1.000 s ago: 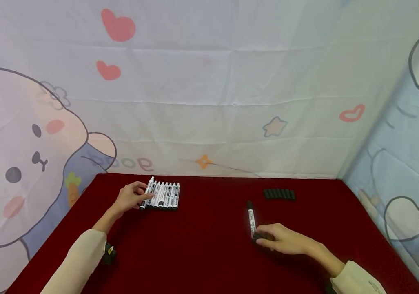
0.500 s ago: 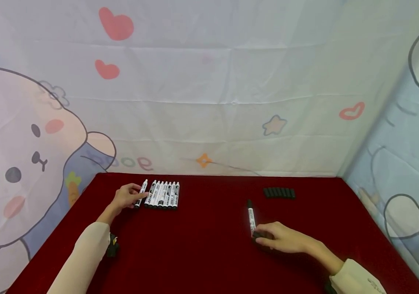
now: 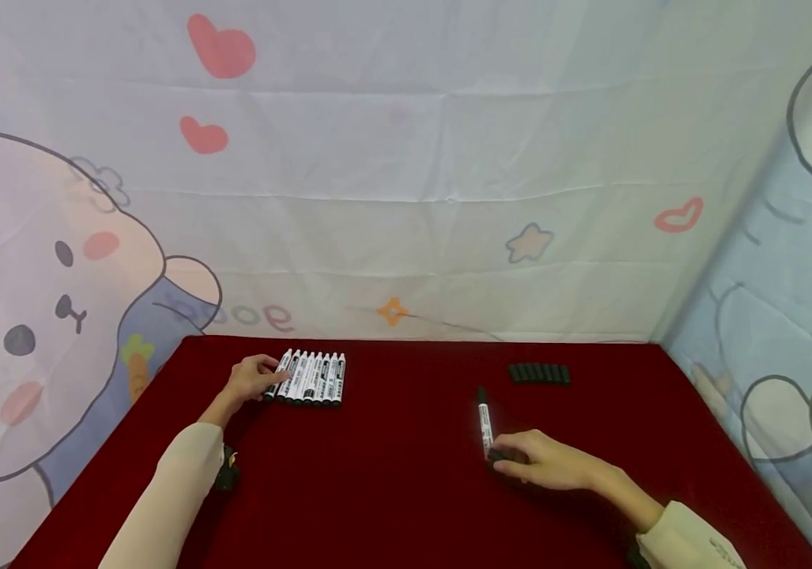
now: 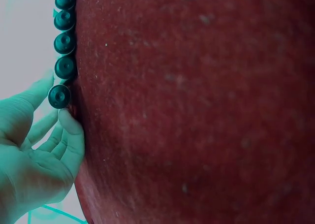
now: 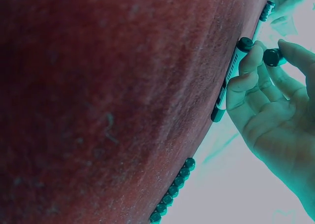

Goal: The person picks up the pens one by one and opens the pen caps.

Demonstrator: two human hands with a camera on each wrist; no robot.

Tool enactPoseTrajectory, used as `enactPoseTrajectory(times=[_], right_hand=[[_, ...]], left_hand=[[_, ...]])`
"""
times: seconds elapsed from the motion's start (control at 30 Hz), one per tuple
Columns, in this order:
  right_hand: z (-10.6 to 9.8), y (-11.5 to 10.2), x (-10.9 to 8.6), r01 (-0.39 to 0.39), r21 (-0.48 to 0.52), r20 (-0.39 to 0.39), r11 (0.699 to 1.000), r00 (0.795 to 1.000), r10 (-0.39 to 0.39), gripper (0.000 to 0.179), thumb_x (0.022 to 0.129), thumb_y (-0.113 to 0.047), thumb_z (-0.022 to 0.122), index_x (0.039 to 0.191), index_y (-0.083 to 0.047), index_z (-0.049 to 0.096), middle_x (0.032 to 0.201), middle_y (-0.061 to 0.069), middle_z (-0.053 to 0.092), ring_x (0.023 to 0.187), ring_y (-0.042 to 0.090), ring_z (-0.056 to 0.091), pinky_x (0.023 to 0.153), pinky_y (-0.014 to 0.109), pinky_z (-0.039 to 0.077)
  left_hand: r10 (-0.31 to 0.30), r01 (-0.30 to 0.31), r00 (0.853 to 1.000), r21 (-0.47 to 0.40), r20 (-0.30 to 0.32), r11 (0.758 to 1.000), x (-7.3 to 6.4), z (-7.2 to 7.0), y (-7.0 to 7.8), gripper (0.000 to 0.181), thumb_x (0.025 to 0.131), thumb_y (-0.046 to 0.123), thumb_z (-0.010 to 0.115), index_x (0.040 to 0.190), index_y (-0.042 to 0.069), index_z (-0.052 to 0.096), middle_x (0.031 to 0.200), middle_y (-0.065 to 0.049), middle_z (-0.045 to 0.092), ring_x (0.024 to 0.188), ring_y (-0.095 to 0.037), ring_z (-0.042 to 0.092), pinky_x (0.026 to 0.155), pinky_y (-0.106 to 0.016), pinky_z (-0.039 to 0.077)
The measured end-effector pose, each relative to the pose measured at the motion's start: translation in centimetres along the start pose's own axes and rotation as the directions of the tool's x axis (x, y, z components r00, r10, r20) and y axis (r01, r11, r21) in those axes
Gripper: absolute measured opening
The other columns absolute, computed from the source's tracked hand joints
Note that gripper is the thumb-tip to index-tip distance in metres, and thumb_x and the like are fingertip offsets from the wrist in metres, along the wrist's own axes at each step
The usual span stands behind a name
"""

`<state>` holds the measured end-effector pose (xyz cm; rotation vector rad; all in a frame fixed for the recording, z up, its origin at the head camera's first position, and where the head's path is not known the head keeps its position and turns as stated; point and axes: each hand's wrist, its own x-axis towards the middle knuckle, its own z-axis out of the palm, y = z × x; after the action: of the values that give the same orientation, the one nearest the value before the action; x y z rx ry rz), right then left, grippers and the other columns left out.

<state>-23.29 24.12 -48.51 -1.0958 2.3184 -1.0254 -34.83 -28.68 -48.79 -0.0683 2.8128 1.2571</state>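
My left hand [image 3: 247,379] is at the left end of a row of white markers [image 3: 320,378], pinching the outermost marker [image 3: 284,363] between thumb and fingers. Seen from the left wrist, that marker's black end [image 4: 59,96] sits close beside the row, slightly out of line with it. My right hand [image 3: 544,462] pinches a small black cap [image 5: 272,57] between thumb and fingertip. A single white marker with a black cap [image 3: 485,423] lies on the table just past those fingers, its near end partly hidden by them.
A short row of black caps [image 3: 539,373] lies at the back right of the red-covered table [image 3: 391,466]. Behind the table hangs a printed cloth [image 3: 391,158], and another stretch of cloth runs along the right side.
My left hand drew the outermost marker left, away from the row, then brought it back right against it. My right hand has stayed in place with the cap.
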Motion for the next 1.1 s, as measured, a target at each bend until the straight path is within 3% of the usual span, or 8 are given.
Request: enactPoseTrajectory(times=[0.17, 0.4, 0.67, 0.97, 1.1], right_hand=[[0.2, 0.1, 0.0, -0.003, -0.003, 0.002, 1.000, 1.000, 0.003, 0.033, 0.108, -0.024, 0.053, 0.128, 0.001, 0.060, 0.106, 0.006, 0.070, 0.072, 0.000, 0.061, 0.067, 0.022, 0.057], [0.2, 0.1, 0.2, 0.017, -0.012, 0.003, 1.000, 1.000, -0.017, 0.029, 0.108, -0.024, 0.052, 0.124, -0.002, 0.062, 0.104, 0.004, 0.070, 0.072, 0.000, 0.061, 0.067, 0.023, 0.058], [-0.2, -0.2, 0.2, 0.000, -0.018, -0.003, 1.000, 1.000, 0.000, 0.031, 0.107, -0.024, 0.054, 0.127, -0.002, 0.061, 0.102, 0.004, 0.069, 0.071, 0.001, 0.062, 0.067, 0.023, 0.058], [-0.8, 0.1, -0.1, -0.024, -0.036, -0.018, 0.999, 1.000, 0.023, 0.029, 0.108, -0.026, 0.054, 0.124, -0.003, 0.063, 0.094, 0.003, 0.068, 0.069, 0.002, 0.060, 0.064, 0.023, 0.056], [-1.1, 0.3, -0.4, -0.038, -0.060, -0.041, 0.997, 0.999, 0.035, 0.032, 0.108, -0.027, 0.054, 0.126, -0.002, 0.064, 0.103, 0.006, 0.070, 0.071, 0.003, 0.061, 0.065, 0.023, 0.057]], left_hand=[[0.009, -0.008, 1.000, -0.042, 0.030, 0.999, -0.4, -0.2, 0.2, 0.052, 0.095, 0.025, 0.074, 0.128, -0.012, 0.058, 0.102, -0.023, 0.066, 0.074, -0.017, 0.063, 0.058, -0.031, 0.060], [0.053, -0.048, 0.997, -0.080, 0.057, 0.996, -0.5, -0.6, 0.1, 0.060, 0.091, 0.034, 0.077, 0.123, -0.013, 0.058, 0.094, -0.019, 0.065, 0.068, -0.017, 0.062, 0.057, -0.032, 0.060], [-0.003, 0.004, 0.999, -0.014, 0.050, 1.000, -0.6, -0.6, 0.5, 0.050, 0.098, 0.025, 0.070, 0.129, -0.013, 0.056, 0.108, -0.028, 0.067, 0.072, -0.019, 0.065, 0.062, -0.034, 0.062], [0.062, -0.060, 0.998, 0.061, -0.017, 0.996, -0.5, -1.0, 0.9, 0.041, 0.100, 0.025, 0.067, 0.122, -0.009, 0.061, 0.102, -0.028, 0.070, 0.063, -0.016, 0.064, 0.057, -0.029, 0.059], [0.108, -0.107, 0.994, 0.082, -0.018, 0.991, -0.7, -0.9, 1.4, 0.038, 0.100, 0.024, 0.067, 0.120, -0.008, 0.063, 0.101, -0.029, 0.071, 0.063, -0.019, 0.065, 0.057, -0.030, 0.059]])
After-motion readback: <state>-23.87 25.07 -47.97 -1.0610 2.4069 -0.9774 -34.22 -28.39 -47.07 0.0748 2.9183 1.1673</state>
